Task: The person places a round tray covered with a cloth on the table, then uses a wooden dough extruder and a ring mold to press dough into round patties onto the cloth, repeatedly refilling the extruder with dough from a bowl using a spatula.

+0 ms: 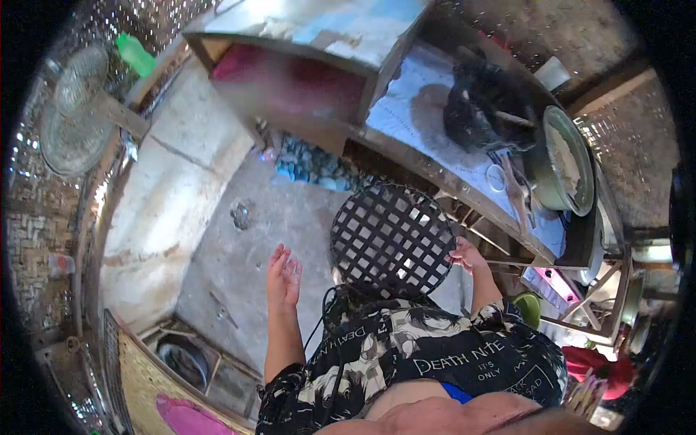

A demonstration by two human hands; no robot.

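Observation:
A round black basket [391,239] with an open lattice weave is held upright in front of my body, at the middle of the head view. At its right rim, my right hand [467,255] grips the edge with the fingers closed on it. My left hand [284,277] is raised to the left of the basket, apart from it, with fingers stretched out and nothing in them. Below the basket is my black and white printed shirt [435,341]. A dark cord [326,312] hangs beside its left side.
A wooden table [464,181] with a blue-white cloth bears a black bag [486,109] and a green basin [558,167]. Grey concrete floor [225,268] lies to the left. A woven tray [145,377] leans at lower left, and a green bowl [529,308] sits at right.

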